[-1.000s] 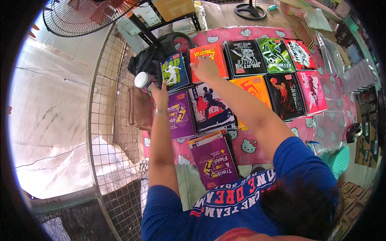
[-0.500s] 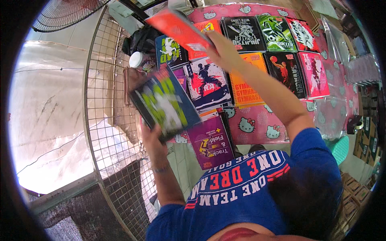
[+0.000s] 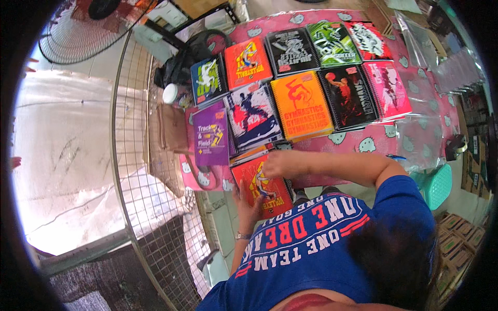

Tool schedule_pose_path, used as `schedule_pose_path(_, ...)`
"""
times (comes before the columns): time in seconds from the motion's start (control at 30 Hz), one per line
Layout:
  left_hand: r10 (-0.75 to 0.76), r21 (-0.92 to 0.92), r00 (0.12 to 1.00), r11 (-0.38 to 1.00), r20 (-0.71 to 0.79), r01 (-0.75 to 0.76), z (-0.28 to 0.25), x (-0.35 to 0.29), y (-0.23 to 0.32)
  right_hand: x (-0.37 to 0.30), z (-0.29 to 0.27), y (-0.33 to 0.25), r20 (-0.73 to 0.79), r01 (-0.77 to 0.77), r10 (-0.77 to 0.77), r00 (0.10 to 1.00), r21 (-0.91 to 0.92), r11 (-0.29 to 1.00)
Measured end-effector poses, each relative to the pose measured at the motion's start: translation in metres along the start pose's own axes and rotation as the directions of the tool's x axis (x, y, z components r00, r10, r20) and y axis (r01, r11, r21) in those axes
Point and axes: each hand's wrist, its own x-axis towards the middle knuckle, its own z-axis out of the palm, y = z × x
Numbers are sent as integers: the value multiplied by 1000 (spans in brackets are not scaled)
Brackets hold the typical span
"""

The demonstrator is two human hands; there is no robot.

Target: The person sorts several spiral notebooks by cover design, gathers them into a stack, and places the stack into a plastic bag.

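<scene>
Head view: the red-orange notebook [image 3: 258, 181], raised in the right hand [image 3: 279, 164] half a second earlier, now lies on the small stack at the counter's [image 3: 381, 140] near edge. The right hand is over its cover, fingers curled; whether they pinch it, I cannot tell. The left hand [image 3: 249, 206], previously holding a blue notebook, spreads at the cover's left edge; its grip cannot be confirmed. The purple notebook [image 3: 209, 127] beyond is now uncovered.
</scene>
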Motion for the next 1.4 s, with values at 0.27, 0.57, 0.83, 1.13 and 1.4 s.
schedule_pose_path(0.27, 232, 179, 942, 965, -243, -192, -24, 89, 59, -138, -132, 211, -742, -975, 633, -220, 150, -163)
schedule_pose_path(0.57, 422, 282, 906, 874, -41, -395, 129, 383, 256, -119, -132, 224, -438, -996, 898, -51, -39, -76)
schedule_pose_path(0.83, 228, 536, 962, 799, 153, -274, 127, 388, 325, -151, -160, 236, -16, -991, 991, -130, 30, -130)
schedule_pose_path(1.13, 661, 215, 733, 748, -158, -628, -71, 263, 248, -202, -171, 227, -374, -944, 867, 331, -123, 307)
schedule_pose_path(1.4, 499, 20, 864, 866, -67, -499, -52, 70, 8, -78, -70, 36, -763, -126, 476, 436, 472, 872)
